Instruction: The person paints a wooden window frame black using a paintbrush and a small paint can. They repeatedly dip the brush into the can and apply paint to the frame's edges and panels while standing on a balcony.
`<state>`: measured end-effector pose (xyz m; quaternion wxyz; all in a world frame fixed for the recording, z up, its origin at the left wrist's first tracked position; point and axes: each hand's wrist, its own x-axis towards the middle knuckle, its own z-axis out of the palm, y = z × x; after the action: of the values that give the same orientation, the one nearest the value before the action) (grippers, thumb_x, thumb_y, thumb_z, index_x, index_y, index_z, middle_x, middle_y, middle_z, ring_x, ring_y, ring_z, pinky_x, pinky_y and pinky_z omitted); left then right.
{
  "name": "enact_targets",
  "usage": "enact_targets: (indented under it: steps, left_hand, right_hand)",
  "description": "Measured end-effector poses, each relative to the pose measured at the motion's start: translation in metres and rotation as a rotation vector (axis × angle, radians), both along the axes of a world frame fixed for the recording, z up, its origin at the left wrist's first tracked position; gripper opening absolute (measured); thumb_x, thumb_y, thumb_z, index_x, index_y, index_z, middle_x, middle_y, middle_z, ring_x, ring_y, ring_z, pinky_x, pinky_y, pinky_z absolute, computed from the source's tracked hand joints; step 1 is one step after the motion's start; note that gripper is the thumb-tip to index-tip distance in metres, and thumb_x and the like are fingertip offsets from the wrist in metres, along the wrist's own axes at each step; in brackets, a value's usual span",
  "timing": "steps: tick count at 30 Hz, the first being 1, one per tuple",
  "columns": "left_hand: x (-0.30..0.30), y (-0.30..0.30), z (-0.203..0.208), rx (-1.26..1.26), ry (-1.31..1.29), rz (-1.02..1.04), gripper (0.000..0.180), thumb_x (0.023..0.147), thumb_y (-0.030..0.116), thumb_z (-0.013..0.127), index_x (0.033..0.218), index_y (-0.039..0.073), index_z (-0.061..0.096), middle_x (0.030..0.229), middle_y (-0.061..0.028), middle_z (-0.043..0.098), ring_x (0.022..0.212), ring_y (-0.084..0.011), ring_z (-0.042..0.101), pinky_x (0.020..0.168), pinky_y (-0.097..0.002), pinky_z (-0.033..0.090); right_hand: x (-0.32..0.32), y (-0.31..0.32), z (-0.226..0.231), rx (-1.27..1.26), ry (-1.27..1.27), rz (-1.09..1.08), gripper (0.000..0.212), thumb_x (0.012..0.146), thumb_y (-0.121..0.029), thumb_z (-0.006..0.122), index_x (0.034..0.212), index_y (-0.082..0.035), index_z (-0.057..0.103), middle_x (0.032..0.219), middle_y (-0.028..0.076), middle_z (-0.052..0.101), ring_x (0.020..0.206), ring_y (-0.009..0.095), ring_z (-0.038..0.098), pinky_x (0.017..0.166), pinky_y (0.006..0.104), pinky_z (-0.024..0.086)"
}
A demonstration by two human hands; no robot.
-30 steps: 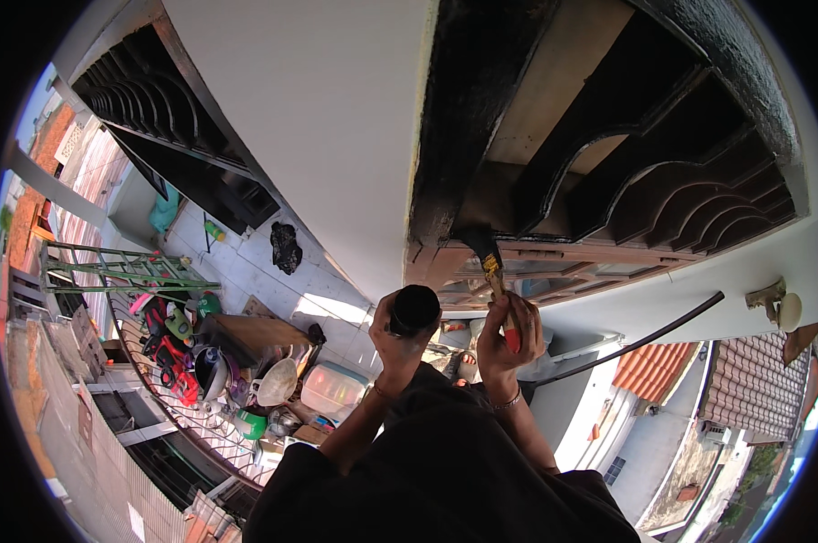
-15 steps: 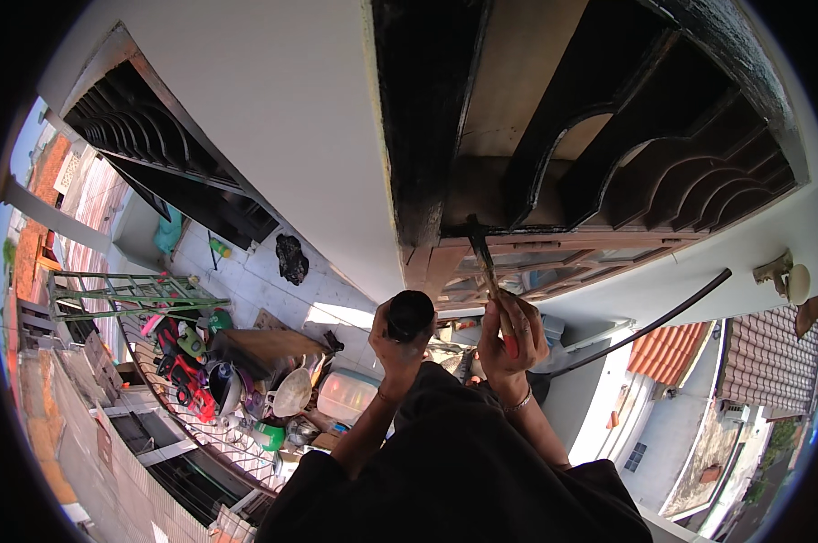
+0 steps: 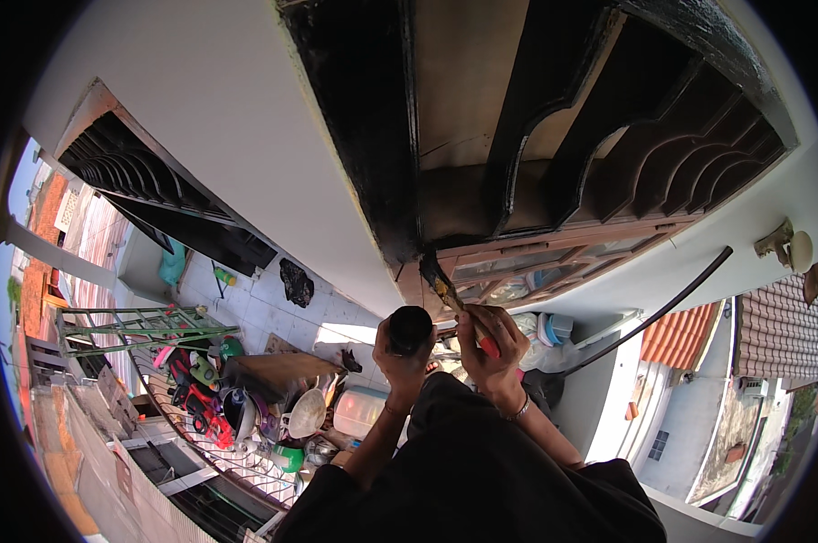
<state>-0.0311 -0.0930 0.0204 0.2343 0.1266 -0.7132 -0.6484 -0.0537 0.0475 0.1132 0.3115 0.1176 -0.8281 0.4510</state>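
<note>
My left hand (image 3: 393, 373) is closed around a small dark cup (image 3: 410, 329), its mouth facing up and its inside black. My right hand (image 3: 499, 360) grips a paintbrush (image 3: 442, 286) with a red handle end, and black coats its bristles. The bristle tip is at the corner where the black upright post (image 3: 359, 127) meets the lower rail (image 3: 490, 245) of a wooden frame. Whether it touches is hard to tell. Above the rail stand curved dark slats (image 3: 508, 172). Below it, the wood (image 3: 599, 253) is brown.
A white wall (image 3: 237, 109) runs left of the post. Down to the left are a green metal ladder (image 3: 137, 328), a black plastic bag (image 3: 296, 282), a clear box (image 3: 359, 412) and household clutter by a railing. A dark pipe (image 3: 662, 312) slants across the right.
The brush has moved left along the lower rail to the post's corner, my right hand with it. My left hand still holds the cup. The whole view has shifted slightly.
</note>
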Motion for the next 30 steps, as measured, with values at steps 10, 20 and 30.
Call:
enact_targets:
  steps: [10, 20, 30]
  left_hand:
    - [0.005, -0.002, -0.019, -0.072, 0.004, 0.028, 0.054, 0.073, 0.009, 0.095, 0.116, -0.001, 0.064, 0.104, -0.0088, 0.071, 0.092, -0.0167, 0.069, 0.079, -0.0319, 0.058]
    - [0.000, 0.008, -0.023, -0.063, 0.022, -0.022, 0.056, 0.073, 0.014, 0.097, 0.115, 0.000, 0.063, 0.104, -0.0092, 0.070, 0.091, -0.0172, 0.068, 0.079, -0.0327, 0.058]
    - [-0.001, 0.032, -0.009, -0.004, 0.003, -0.131, 0.054, 0.072, 0.013, 0.096, 0.114, 0.000, 0.064, 0.101, -0.0075, 0.069, 0.089, -0.0170, 0.067, 0.078, -0.0311, 0.057]
  right_hand:
    - [-0.007, 0.037, 0.007, 0.268, 0.259, -0.181, 0.031, 0.082, 0.003, 0.080, 0.111, -0.001, 0.071, 0.097, 0.014, 0.074, 0.079, 0.027, 0.075, 0.066, 0.0338, 0.061]
    - [-0.007, 0.052, -0.001, 0.375, 0.240, -0.040, 0.043, 0.083, 0.002, 0.080, 0.123, -0.001, 0.068, 0.106, 0.011, 0.069, 0.082, 0.023, 0.072, 0.063, 0.0324, 0.059]
    - [-0.001, 0.075, 0.010, 0.361, 0.127, -0.036, 0.039, 0.079, 0.002, 0.083, 0.116, -0.005, 0.072, 0.110, 0.010, 0.073, 0.089, 0.025, 0.074, 0.071, 0.0347, 0.062]
